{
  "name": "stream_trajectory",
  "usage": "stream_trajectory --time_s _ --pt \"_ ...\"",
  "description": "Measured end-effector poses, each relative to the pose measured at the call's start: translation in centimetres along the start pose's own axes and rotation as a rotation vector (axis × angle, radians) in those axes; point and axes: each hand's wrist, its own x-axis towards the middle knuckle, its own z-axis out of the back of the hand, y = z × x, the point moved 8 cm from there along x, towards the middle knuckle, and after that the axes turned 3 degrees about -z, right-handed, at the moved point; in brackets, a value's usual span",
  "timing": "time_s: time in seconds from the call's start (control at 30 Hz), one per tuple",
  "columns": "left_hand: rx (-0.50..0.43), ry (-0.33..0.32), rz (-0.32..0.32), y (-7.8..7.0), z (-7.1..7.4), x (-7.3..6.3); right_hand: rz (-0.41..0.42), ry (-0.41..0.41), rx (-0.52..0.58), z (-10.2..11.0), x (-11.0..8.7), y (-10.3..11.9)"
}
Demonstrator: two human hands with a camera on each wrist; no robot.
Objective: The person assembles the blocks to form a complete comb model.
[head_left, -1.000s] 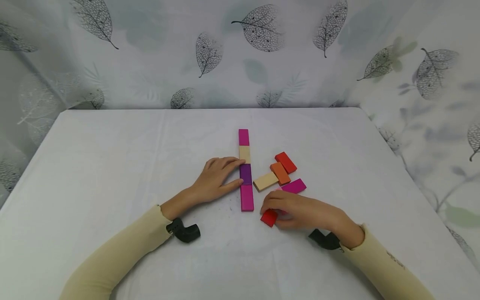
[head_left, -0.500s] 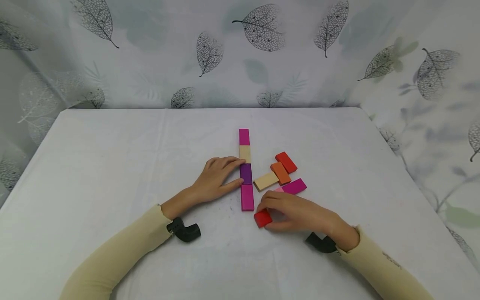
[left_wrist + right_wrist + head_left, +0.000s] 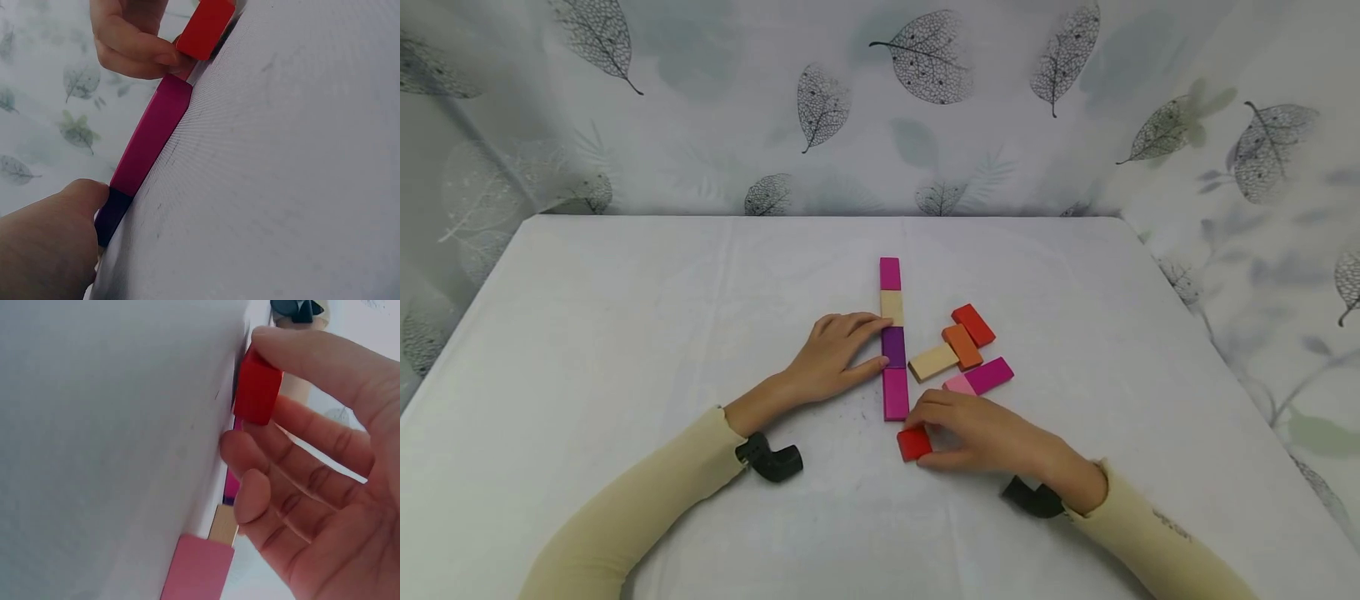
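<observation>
A straight row of flat blocks runs away from me: a near magenta block (image 3: 895, 395), a purple block (image 3: 892, 347), a wood-coloured block (image 3: 891, 307) and a far magenta block (image 3: 890, 273). From the left side, my left hand (image 3: 829, 360) rests its thumb and fingertips along the row, the thumb at the purple block. My right hand (image 3: 981, 432) pinches a red block (image 3: 258, 387) between thumb and fingers, just beyond the row's near end. In the left wrist view this red block (image 3: 206, 28) looks tilted, close to the end of the magenta block (image 3: 150, 137).
Right of the row lie loose blocks: a wood-coloured block (image 3: 933, 362), an orange block (image 3: 962, 346), another red block (image 3: 973, 324), a magenta block (image 3: 989, 376) and a pink block (image 3: 959, 384). Everything stands on a white-covered table (image 3: 662, 292) with a leaf-patterned curtain (image 3: 715, 100) behind.
My right hand has carried the red block leftward and slightly toward me, to the near end of the row, uncovering more of the pink block. The left hand has stayed put.
</observation>
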Motion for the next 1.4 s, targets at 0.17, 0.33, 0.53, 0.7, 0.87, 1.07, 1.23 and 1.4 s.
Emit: stream_trajectory --time_s 0.17,0.33,0.53,0.7,0.87,1.07,1.23,1.4 --pt "0.0 0.004 0.002 -0.06 0.05 0.02 0.0 0.003 -0.02 -0.17 -0.11 0.2" --pt "-0.001 0.006 0.007 -0.03 0.08 0.03 -0.02 0.036 -0.011 -0.22 -0.26 -0.02" --pt "0.006 0.001 0.002 -0.03 0.12 0.07 -0.019 0.039 0.036 -0.09 -0.24 0.06" --pt "0.007 0.007 0.004 -0.08 0.18 0.15 -0.009 0.009 0.055 -0.02 -0.06 0.27" --pt "0.005 0.007 0.005 -0.11 0.22 0.12 -0.02 -0.014 0.063 -0.03 0.06 0.23" --pt "0.001 -0.005 -0.001 -0.1 0.19 0.04 -0.03 -0.033 0.063 -0.03 0.24 0.2" --pt "-0.004 -0.003 -0.004 -0.15 0.15 0.01 -0.033 -0.064 0.048 0.11 0.35 0.23" --pt "-0.004 0.003 -0.002 -0.17 0.09 0.09 -0.027 -0.079 0.05 0.16 0.42 0.33"
